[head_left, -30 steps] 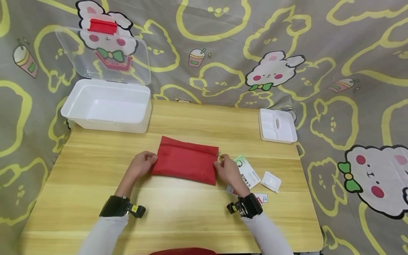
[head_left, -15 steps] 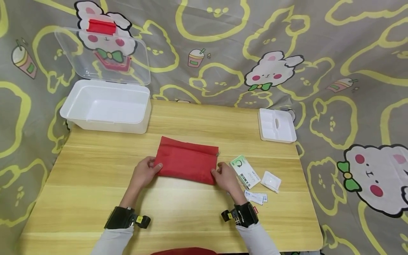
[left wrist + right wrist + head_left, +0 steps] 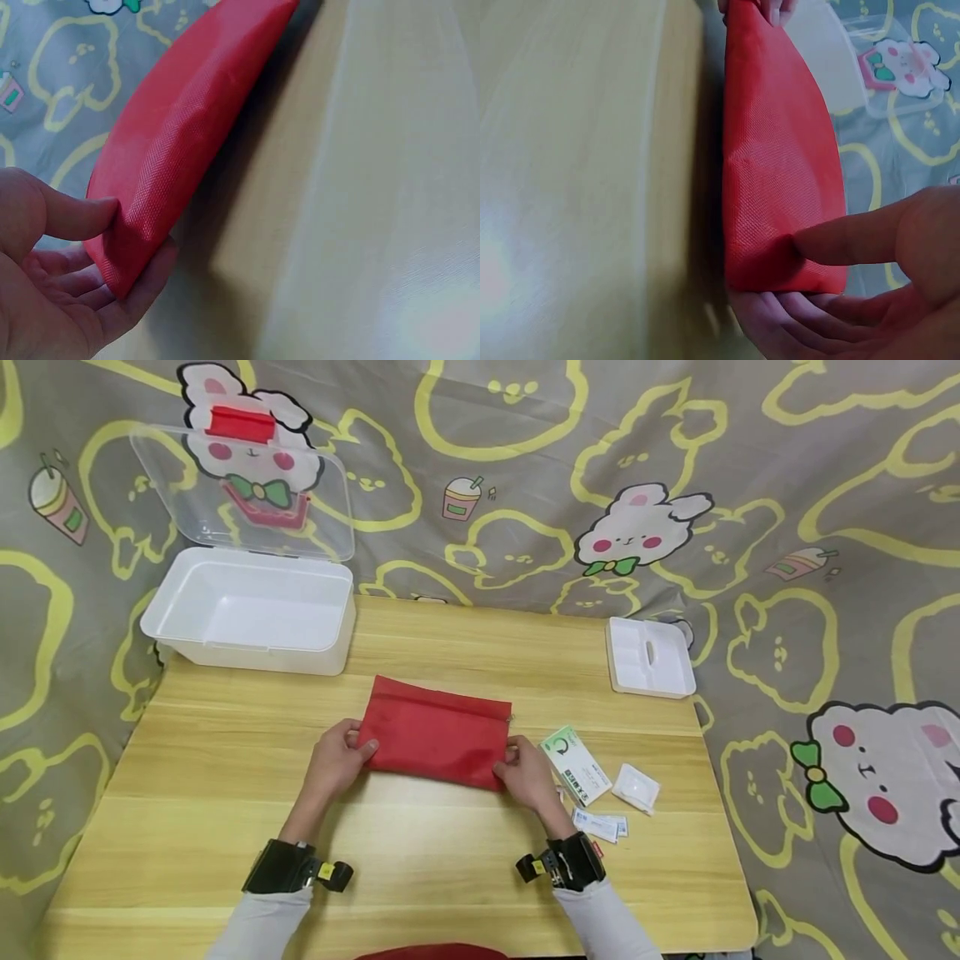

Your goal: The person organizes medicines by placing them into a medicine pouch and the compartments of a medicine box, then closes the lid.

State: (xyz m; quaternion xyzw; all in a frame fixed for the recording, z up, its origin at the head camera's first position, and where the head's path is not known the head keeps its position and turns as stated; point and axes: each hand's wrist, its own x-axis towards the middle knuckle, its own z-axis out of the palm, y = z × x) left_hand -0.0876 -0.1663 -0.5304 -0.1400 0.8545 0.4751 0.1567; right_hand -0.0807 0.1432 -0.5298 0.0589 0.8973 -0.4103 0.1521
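Head view: a red pouch is held by both hands at the middle of the table.
The left hand, at the pouch's 9 o'clock, pinches one end between thumb and fingers; the right hand, toward 4 o'clock, pinches the other likewise. Past it, a green-and-white carton lies between 3 and 4, a white packet just beyond, paper sachets at 4. Farther out, a divided tray sits between 2 and 3, a white tub, clear lid raised, at 10.

We saw a grey cloth backdrop printed with yellow animal outlines behind a pale, round-cornered, wood-grained table.
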